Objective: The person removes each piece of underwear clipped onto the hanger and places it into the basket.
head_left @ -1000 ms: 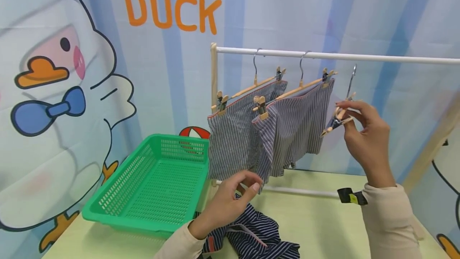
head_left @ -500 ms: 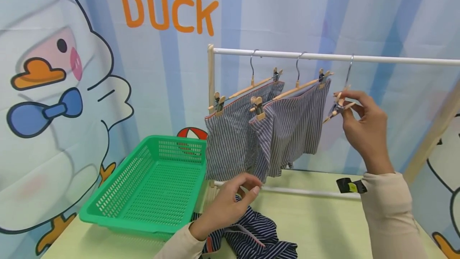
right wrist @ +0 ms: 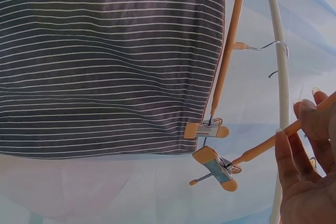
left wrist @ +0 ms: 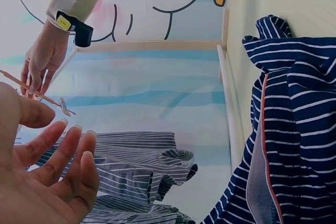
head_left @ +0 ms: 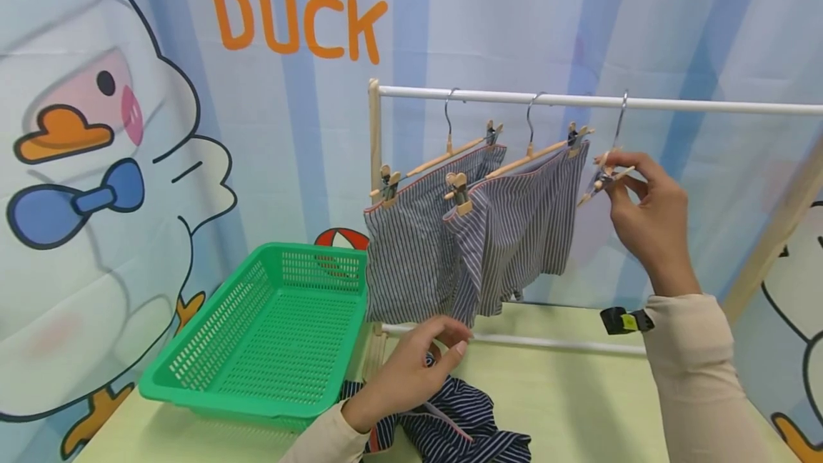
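Partly covered, partly cropped
In the head view, the left hand (head_left: 411,370) and its sleeve (head_left: 329,438) cover part of the navy striped garment (head_left: 459,409), which runs off the bottom edge; the front shorts (head_left: 521,231) overlap the rear shorts (head_left: 408,256), and the rail (head_left: 714,105) leaves at the right. The right hand (head_left: 652,216) partly masks the pinched hanger (right wrist: 262,148), which the right wrist view cuts off. The left wrist view crops the left hand at left and bottom; marks on the yellow label (left wrist: 63,22) are too small to read.
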A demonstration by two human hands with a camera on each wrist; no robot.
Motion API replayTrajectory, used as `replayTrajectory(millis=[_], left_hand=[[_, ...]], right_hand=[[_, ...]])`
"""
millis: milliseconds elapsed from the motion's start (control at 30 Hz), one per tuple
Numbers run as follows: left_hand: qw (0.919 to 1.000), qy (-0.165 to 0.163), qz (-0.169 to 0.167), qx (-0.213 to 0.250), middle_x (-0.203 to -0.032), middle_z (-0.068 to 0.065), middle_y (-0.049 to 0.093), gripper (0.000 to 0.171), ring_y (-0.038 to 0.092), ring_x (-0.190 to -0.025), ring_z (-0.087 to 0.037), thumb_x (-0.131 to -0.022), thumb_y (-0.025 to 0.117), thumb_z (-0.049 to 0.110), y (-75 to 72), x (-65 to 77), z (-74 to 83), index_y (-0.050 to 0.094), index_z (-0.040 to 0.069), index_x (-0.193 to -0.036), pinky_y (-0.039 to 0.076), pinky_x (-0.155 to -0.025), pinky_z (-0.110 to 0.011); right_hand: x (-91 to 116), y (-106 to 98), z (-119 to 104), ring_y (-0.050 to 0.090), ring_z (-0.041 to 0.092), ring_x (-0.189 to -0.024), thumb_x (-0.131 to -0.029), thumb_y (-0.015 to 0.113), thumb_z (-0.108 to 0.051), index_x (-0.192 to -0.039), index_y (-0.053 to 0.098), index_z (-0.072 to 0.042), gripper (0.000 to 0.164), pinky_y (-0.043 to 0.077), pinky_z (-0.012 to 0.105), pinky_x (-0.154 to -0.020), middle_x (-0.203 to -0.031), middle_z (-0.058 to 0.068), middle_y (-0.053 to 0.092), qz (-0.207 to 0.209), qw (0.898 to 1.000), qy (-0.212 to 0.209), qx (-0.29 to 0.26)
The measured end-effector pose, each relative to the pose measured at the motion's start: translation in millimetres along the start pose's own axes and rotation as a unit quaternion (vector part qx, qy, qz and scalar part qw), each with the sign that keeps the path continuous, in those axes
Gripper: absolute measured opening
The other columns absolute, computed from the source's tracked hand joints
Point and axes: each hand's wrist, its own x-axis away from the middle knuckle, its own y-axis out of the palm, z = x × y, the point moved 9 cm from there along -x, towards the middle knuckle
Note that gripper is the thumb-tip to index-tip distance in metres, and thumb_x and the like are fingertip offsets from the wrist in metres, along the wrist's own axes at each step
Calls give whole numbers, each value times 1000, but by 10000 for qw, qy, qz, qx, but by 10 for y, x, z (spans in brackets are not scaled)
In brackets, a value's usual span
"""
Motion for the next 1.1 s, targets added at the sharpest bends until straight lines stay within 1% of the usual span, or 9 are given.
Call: replayTrajectory(millis=[133, 233, 400, 467, 633, 733, 867, 967, 1100], left_hand=[[10000, 25, -22, -3, -111, 1, 65, 20, 60, -99, -10, -103, 54, 27, 12, 5, -12, 62, 18, -119, 49, -76, -21], [10000, 57, -20, -25, -111, 1, 65, 20, 60, -99, -10, -103, 54, 28, 13, 5, -12, 62, 18, -119, 49, -75, -21], [9999, 80, -55, -89, -112, 2, 65, 22, 59, -100, -10, -104, 53, 27, 16, -5, -16, 61, 16, -121, 49, -76, -21], [9999, 62, -105, -122, -112, 2, 64, 23, 59, -100, -10, -104, 53, 26, 25, -9, -25, 60, 16, -123, 48, -76, -20], [9991, 39, -331, -262, -115, 0, 63, 23, 59, -102, -10, -104, 53, 24, 64, 1, -36, 59, 16, -124, 48, -77, -19], [9980, 77, -496, -389, -117, 0, 62, 23, 60, -104, -10, -104, 52, 23, 92, 6, -30, 57, 17, -126, 48, -78, -19], [9961, 110, -696, -532, -121, -1, 61, 26, 60, -107, -12, -104, 51, 24, 126, 5, -43, 56, 16, -128, 49, -80, -20], [9946, 84, -836, -608, -122, -1, 60, 27, 60, -109, -11, -105, 50, 26, 158, 8, -71, 56, 16, -130, 50, -83, -21], [9936, 65, -928, -646, -123, -1, 60, 27, 59, -110, -11, -105, 50, 27, 188, 9, -91, 55, 17, -130, 50, -85, -22]], right_hand=[[-24, 17, 25, 59, -9, -110, -98, 53, 0, -116, 65, 0, 23, 50, 12, -95, -133, 10, 64, -32, 10000, 36, -69], [-49, 26, 25, 58, -13, -106, -98, 52, 0, -117, 65, -1, 23, 50, 11, -93, -133, 9, 65, -51, 10000, 5, -70], [-116, 38, -9, 60, -11, -107, -98, 51, -1, -118, 66, -1, 25, 51, 14, -95, -133, 9, 65, -69, 10000, -41, -14], [-142, 47, -29, 60, -8, -110, -98, 49, -1, -118, 65, 0, 25, 50, 16, -97, -133, 10, 65, -90, 9999, -72, -12], [-183, 72, -32, 62, -1, -113, -98, 48, 0, -118, 65, 0, 26, 51, 18, -99, -133, 11, 64, -170, 9998, -24, 36], [-208, 75, 0, 61, -7, -108, -98, 49, 0, -119, 64, 0, 25, 51, 17, -98, -133, 12, 64, -177, 9998, 31, -3], [-240, 76, 42, 60, -9, -108, -98, 52, 0, -118, 65, -1, 24, 51, 17, -97, -131, 12, 65, -158, 9998, 76, -127], [-241, 79, 75, 61, -5, -112, -98, 54, -2, -119, 65, -3, 24, 51, 17, -97, -131, 11, 65, -182, 9997, 99, -138], [-248, 87, 114, 62, -4, -111, -100, 54, -5, -121, 65, -5, 24, 52, 17, -96, -130, 9, 64, -245, 9996, 131, -6]])
